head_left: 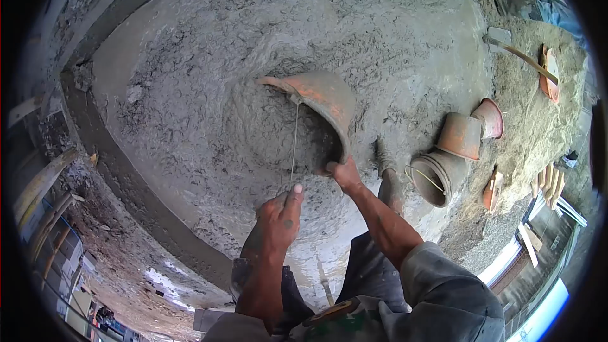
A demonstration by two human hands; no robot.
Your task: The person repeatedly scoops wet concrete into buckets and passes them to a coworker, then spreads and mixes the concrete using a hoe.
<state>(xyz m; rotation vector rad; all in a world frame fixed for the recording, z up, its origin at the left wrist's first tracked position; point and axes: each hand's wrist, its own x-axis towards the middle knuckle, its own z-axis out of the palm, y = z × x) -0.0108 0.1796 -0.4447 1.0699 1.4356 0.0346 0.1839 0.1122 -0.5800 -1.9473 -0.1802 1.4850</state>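
Head view: left hand curled around the wire handle, right hand clamped on the tipped bucket.

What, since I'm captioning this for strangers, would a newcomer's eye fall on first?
Probably the big bucket tipped on its side mid-picture in a broad spread of wet grey mix, its mouth facing left. Below it, the right hand grips its lower edge while the left hand is by the wire handle. Next, perhaps, the cluster of other buckets at right.
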